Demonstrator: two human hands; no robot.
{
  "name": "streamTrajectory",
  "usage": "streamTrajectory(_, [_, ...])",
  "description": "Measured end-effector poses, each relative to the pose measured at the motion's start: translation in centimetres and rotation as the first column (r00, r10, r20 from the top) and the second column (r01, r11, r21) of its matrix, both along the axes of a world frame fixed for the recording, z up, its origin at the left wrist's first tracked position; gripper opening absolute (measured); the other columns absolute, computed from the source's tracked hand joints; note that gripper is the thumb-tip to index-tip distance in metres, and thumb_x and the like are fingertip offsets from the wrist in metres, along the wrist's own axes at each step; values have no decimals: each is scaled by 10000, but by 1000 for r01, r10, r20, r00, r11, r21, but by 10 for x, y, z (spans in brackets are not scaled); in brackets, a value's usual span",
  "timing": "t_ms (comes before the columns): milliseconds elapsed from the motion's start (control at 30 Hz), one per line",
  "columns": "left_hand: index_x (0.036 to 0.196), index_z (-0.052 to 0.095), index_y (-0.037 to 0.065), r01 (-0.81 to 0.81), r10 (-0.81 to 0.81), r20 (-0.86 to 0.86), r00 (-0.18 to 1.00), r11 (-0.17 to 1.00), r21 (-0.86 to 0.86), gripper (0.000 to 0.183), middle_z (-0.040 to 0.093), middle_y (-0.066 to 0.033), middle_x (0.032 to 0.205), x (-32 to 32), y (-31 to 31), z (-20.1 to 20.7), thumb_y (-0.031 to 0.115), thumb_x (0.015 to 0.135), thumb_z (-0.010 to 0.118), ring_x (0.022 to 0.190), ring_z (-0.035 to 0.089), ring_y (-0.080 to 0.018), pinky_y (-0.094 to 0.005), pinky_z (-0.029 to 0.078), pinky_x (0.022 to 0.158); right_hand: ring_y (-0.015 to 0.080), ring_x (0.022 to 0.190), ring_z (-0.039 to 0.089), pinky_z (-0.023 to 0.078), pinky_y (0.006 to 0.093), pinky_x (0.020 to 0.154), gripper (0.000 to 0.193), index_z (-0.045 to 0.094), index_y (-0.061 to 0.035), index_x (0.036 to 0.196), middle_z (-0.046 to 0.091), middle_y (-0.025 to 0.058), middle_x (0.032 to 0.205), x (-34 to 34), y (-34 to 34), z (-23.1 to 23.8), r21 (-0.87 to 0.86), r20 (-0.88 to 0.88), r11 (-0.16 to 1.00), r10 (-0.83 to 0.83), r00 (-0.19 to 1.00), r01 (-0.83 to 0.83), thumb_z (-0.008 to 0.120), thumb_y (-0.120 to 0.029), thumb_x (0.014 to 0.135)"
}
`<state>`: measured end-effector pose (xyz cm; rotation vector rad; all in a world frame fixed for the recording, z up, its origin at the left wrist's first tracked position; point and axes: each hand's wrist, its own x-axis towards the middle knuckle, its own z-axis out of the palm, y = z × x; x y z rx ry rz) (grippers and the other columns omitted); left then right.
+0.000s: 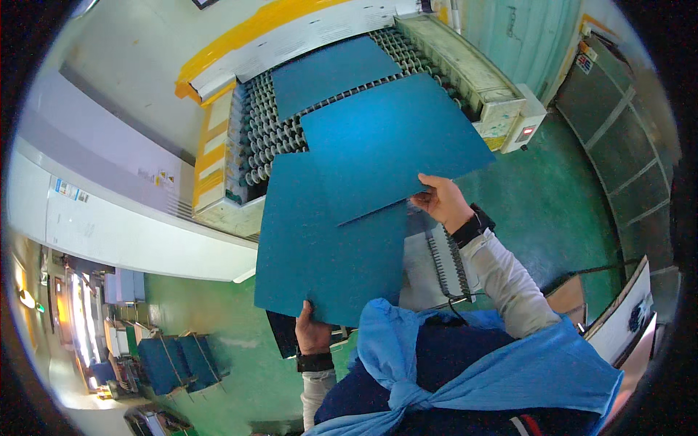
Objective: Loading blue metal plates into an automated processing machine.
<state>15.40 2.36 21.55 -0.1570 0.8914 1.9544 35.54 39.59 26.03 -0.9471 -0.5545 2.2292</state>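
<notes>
My left hand [313, 336] grips the near edge of a flat blue-green sheet [320, 247], thumb on top and the fingers hidden beneath. A second blue-green sheet [392, 138] is pinched at its near edge by my right hand [441, 200]; it overlaps the first sheet and reaches over the roller conveyor [265, 131]. Farther back, a third sheet [334, 73] of the same colour lies flat on the rollers, close to the machine's opening.
Yellow-edged side rails [211, 160] flank the rollers, with a switch box [529, 120] at the right corner. A grey rack [618, 123] stands far right. Below the sheets is a spiral-edged grey item [429, 265]. Blue panels [178, 361] stand on the green floor at left.
</notes>
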Motion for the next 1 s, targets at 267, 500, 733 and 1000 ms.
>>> streamTrajectory(267, [1311, 503, 71, -9, 9, -29, 1000, 1000, 14, 399, 538, -113, 1326, -1, -5, -2, 218, 946, 574, 1215, 505, -319, -550, 394, 1024, 264, 714, 624, 569, 395, 662, 158, 581, -50, 976, 622, 111, 888, -11, 5, -4, -9, 1, 1000, -22, 1000, 22, 645, -164, 887])
streamTrajectory(500, [1274, 548, 67, -31, 30, -25, 999, 999, -29, 369, 535, -145, 1347, 0, -5, 0, 282, 974, 526, 1233, 495, -364, -575, 374, 1035, 268, 729, 626, 570, 397, 662, 160, 570, -49, 988, 619, 111, 894, -20, 10, -12, 6, -34, 1000, -17, 999, 17, 638, -150, 883])
streamTrajectory(733, [1290, 525, 92, -62, 62, 8, 998, 997, -44, 386, 554, -114, 1300, 0, -6, 0, 226, 935, 597, 1202, 511, -311, -538, 393, 1017, 271, 749, 630, 568, 399, 664, 173, 569, -39, 985, 621, 122, 901, -30, 13, -9, 14, -34, 1000, -15, 999, 16, 645, -150, 877])
streamTrajectory(1000, [1284, 528, 72, -25, 25, 20, 999, 1000, -4, 370, 556, -119, 1308, -2, -7, -1, 244, 959, 559, 1209, 514, -315, -537, 388, 1029, 256, 741, 626, 564, 399, 689, 163, 570, -48, 980, 640, 115, 916, -39, 25, -19, 27, -52, 1000, 2, 999, 0, 634, -170, 893])
